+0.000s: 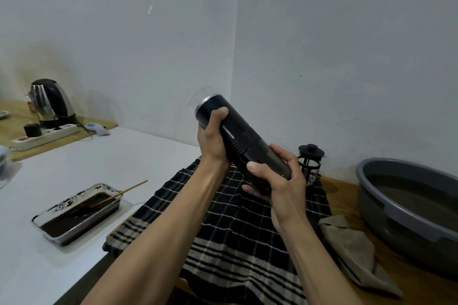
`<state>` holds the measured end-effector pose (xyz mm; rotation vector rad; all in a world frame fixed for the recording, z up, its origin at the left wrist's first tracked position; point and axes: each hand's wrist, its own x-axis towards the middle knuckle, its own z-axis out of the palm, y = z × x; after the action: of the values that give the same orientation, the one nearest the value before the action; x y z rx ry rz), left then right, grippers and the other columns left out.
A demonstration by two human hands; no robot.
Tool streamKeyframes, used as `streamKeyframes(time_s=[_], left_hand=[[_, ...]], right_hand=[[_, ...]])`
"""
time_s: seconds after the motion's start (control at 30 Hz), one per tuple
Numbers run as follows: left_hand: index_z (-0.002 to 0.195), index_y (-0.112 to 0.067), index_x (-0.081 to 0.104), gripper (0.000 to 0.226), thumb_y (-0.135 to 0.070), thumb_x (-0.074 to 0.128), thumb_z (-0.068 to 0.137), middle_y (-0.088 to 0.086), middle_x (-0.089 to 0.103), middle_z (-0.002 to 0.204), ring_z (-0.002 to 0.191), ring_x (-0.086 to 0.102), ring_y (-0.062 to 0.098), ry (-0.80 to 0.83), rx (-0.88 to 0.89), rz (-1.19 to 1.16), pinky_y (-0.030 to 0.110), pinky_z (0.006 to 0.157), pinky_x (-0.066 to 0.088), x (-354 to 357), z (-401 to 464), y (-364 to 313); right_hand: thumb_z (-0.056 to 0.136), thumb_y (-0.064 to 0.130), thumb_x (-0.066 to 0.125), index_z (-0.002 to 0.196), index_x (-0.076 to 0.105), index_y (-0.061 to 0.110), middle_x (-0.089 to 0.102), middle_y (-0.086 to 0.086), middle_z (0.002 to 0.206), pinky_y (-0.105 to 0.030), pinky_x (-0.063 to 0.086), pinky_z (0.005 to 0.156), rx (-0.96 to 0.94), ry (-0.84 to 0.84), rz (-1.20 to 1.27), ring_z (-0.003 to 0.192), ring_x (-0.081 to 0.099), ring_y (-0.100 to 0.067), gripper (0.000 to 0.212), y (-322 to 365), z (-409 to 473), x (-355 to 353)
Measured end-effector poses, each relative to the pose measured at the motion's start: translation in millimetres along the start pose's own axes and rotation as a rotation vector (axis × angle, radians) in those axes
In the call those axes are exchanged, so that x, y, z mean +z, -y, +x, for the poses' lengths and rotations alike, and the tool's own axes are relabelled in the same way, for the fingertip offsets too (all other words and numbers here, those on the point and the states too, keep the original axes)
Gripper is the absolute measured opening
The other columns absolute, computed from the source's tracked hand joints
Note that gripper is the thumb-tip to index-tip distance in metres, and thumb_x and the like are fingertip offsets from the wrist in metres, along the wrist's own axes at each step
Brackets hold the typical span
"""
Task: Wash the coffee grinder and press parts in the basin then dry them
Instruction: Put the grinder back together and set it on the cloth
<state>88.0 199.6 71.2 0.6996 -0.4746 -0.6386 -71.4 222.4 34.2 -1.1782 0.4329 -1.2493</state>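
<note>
Both hands point(250, 163) grip the tilted grinder point(241, 142).

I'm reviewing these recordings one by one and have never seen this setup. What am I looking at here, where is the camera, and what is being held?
There is no machine: a person works with bare hands. The single picture comes from a wide-angle camera worn on the head, looking forward and down, so the arms reach in from below. The left hand grips the upper part of a tilted black coffee grinder, and the right hand grips its lower end. Below lies a checked cloth. On it at the back stands a French press. On the right sits a grey basin holding water, with a beige rag beside it. On the left are a tray of dark liquid and a kettle.
</note>
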Motion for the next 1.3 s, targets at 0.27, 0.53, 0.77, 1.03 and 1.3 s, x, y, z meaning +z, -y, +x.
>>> streamKeyframes(time_s=[0.27, 0.53, 0.77, 1.03, 1.3], left_hand=[[0.105, -0.005, 0.064, 0.052, -0.037, 0.08, 0.067, 0.018, 0.062, 0.091, 0.084, 0.061, 0.034, 0.026, -0.073, 0.011, 0.048, 0.078, 0.052, 11.3, 4.2, -1.3], [0.102, -0.009, 0.068, 0.05, -0.039, 0.081, 0.065, 0.009, 0.065, 0.083, 0.078, 0.065, 0.027, -0.117, -0.132, 0.035, 0.041, 0.072, 0.057, 9.0, 0.7, 5.2], [0.114, -0.004, 0.064, 0.061, -0.039, 0.088, 0.069, 0.018, 0.067, 0.094, 0.083, 0.069, 0.033, 0.113, -0.201, 0.148, 0.052, 0.087, 0.06, 15.4, -21.8, 25.9], [0.124, -0.012, 0.053, 0.06, -0.023, 0.085, 0.074, 0.013, 0.069, 0.107, 0.086, 0.072, 0.026, -0.011, -0.037, 0.277, 0.047, 0.075, 0.065, 21.5, -19.2, 19.5], [0.129, -0.02, 0.049, 0.062, -0.02, 0.084, 0.077, 0.004, 0.068, 0.104, 0.085, 0.073, 0.02, 0.009, 0.086, 0.408, 0.039, 0.073, 0.064, 3.2, -22.1, 19.9]], right_hand=[[0.072, 0.005, 0.089, 0.12, 0.064, 0.025, 0.069, 0.005, 0.105, -0.027, 0.061, 0.073, -0.239, -0.044, -0.211, 0.092, 0.072, -0.01, 0.058, 0.5, -2.6, 2.1], [0.074, 0.018, 0.091, 0.121, 0.062, 0.03, 0.066, 0.013, 0.109, -0.02, 0.057, 0.076, -0.34, -0.031, -0.386, 0.097, 0.068, -0.009, 0.057, -9.8, 0.2, -10.0], [0.074, 0.023, 0.09, 0.127, 0.056, 0.035, 0.059, 0.01, 0.121, -0.024, 0.059, 0.083, -0.349, -0.036, -0.449, 0.108, 0.063, -0.006, 0.064, -16.4, 9.3, -19.2], [0.083, 0.056, 0.075, 0.135, 0.051, 0.048, 0.04, 0.017, 0.148, -0.018, 0.042, 0.103, -0.159, 0.283, -0.79, 0.131, 0.044, 0.005, 0.057, 33.8, 28.8, -68.0], [0.088, 0.049, 0.073, 0.145, 0.052, 0.026, 0.053, -0.005, 0.147, -0.035, 0.048, 0.103, 0.46, 0.424, -1.65, 0.129, 0.055, -0.024, 0.065, 11.0, 51.9, -138.6]])
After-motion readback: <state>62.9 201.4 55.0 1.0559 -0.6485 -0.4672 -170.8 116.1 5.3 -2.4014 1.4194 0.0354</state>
